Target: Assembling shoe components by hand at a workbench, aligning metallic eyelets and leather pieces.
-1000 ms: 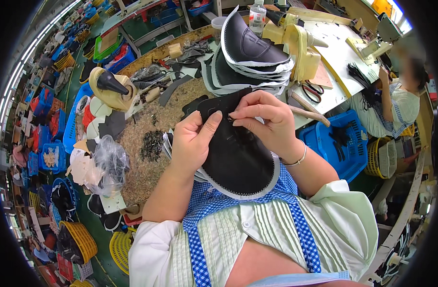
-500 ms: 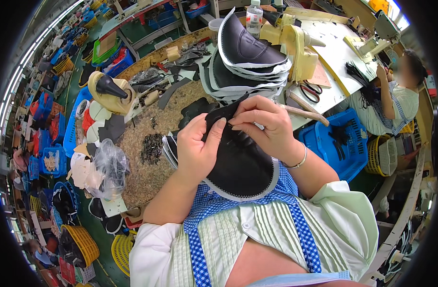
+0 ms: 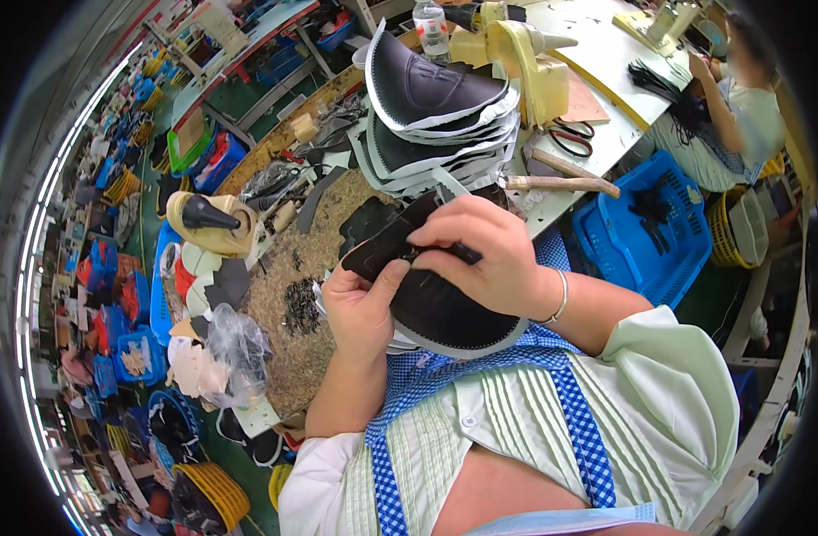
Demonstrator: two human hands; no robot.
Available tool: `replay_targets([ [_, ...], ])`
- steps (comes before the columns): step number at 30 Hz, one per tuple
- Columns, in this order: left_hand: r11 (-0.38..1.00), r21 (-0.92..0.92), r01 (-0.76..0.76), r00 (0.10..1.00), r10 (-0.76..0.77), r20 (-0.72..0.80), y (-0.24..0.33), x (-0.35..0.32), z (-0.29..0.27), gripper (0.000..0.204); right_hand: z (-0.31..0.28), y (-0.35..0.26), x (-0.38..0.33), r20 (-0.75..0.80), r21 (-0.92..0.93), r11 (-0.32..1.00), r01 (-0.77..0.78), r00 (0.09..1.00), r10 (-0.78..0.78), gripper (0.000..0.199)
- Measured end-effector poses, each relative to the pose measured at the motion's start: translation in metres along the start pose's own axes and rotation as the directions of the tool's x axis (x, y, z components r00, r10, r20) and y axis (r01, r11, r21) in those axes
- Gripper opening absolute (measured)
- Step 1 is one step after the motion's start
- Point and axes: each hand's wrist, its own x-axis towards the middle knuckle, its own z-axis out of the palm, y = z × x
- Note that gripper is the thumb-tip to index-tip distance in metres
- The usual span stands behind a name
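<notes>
A black flat shoe-upper piece is pinched between both of my hands over the workbench. My left hand grips its lower left part, thumb laid along the edge. With thumb and fingers together, my right hand holds the piece at its right side; the fingertips of both hands almost meet. Just below them lies a rounded black shoe upper with a pale stitched rim, partly hidden by my hands. A stack of similar black uppers with white edges rises beyond my hands.
A wooden-handled hammer and scissors lie right of the stack. Yellowish containers and a bottle stand behind. Scraps and a clear plastic bag are at left. A blue basket sits right; another person works beyond.
The black piece has swung from upright to slanting down to the left, its end now beside my left hand. My view has shifted, so the bench appears turned slightly.
</notes>
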Motion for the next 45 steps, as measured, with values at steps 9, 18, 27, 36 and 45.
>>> replay_targets([
  [9, 0.942, -0.272, 0.195, 0.978, -0.165, 0.131, 0.004, 0.004, -0.014, 0.033, -0.014, -0.004, 0.019, 0.177, 0.327, 0.870, -0.370, 0.928, 0.328, 0.033],
  [18, 0.846, -0.425, 0.321, 0.947, -0.272, 0.173, 0.002, 0.005, -0.007, 0.039, -0.019, 0.001, 0.021, 0.450, 0.503, 0.585, -0.636, 0.771, 0.451, 0.026],
  [27, 0.999, -0.007, 0.040, 0.990, -0.038, 0.137, 0.016, 0.004, -0.010, 0.033, -0.016, 0.000, 0.018, 0.421, 0.350, 0.721, -0.599, 0.788, 0.449, 0.024],
  [36, 0.704, 0.619, -0.349, 0.934, 0.210, 0.288, 0.028, 0.004, 0.001, 0.026, -0.028, 0.001, 0.045, 0.594, 0.038, 0.841, -0.540, 0.689, 0.415, 0.020],
  [45, 0.569, 0.707, -0.419, 0.907, 0.229, 0.354, 0.029, 0.002, 0.006, 0.028, -0.027, -0.002, 0.053, 0.658, -0.074, 0.637, -0.767, 0.442, 0.609, 0.017],
])
